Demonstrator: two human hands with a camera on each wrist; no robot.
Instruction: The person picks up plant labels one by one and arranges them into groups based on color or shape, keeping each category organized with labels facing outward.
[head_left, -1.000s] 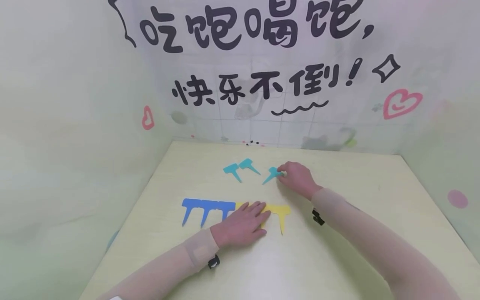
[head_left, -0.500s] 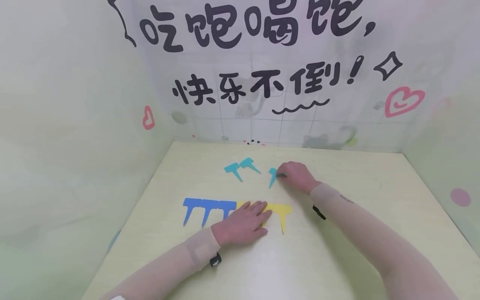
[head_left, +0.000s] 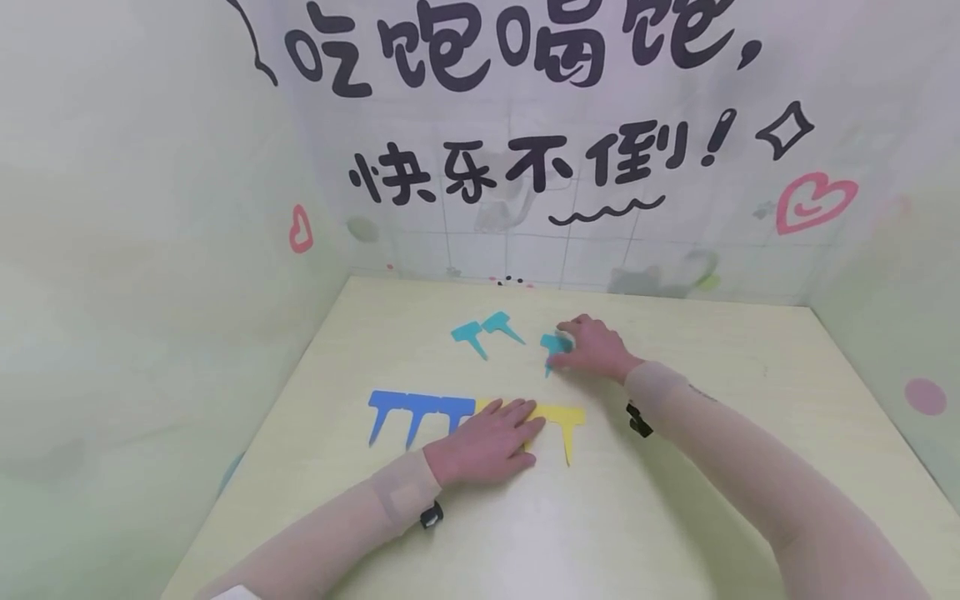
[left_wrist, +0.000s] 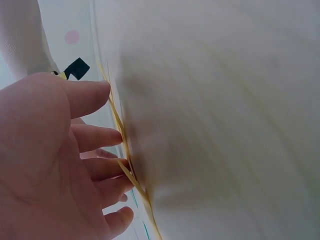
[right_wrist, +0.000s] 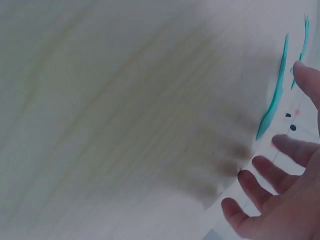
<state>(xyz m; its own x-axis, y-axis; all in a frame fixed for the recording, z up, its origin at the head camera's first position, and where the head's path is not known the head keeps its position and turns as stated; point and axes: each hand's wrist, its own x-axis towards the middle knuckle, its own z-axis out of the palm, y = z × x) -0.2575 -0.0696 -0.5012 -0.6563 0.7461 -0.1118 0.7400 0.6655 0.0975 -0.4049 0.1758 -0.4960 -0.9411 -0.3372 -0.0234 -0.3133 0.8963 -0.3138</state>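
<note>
In the head view my left hand point(head_left: 483, 443) lies with fingers extended over yellow T-shaped plant labels point(head_left: 567, 416), partly covering them. The left wrist view shows its fingertips touching their thin yellow edges point(left_wrist: 125, 132). Joined to the yellow ones on the left is a row of blue plant labels point(head_left: 422, 403). Farther back, my right hand point(head_left: 597, 348) spreads thumb and fingers around a teal plant label point(head_left: 552, 342) lying on the table. In the right wrist view, that hand's fingers point(right_wrist: 287, 181) are loosely bent, with no label held between them.
Two more teal plant labels point(head_left: 467, 332) lie left of the right hand, close together, stems pointing toward me. The pale wood table point(head_left: 675, 517) is enclosed by printed curtains point(head_left: 525, 242) at the back and sides.
The rightmost teal label has turned so its stem points more toward me. My right hand has loosened its fingers from it and spread them. My left hand stays on the yellow labels.
</note>
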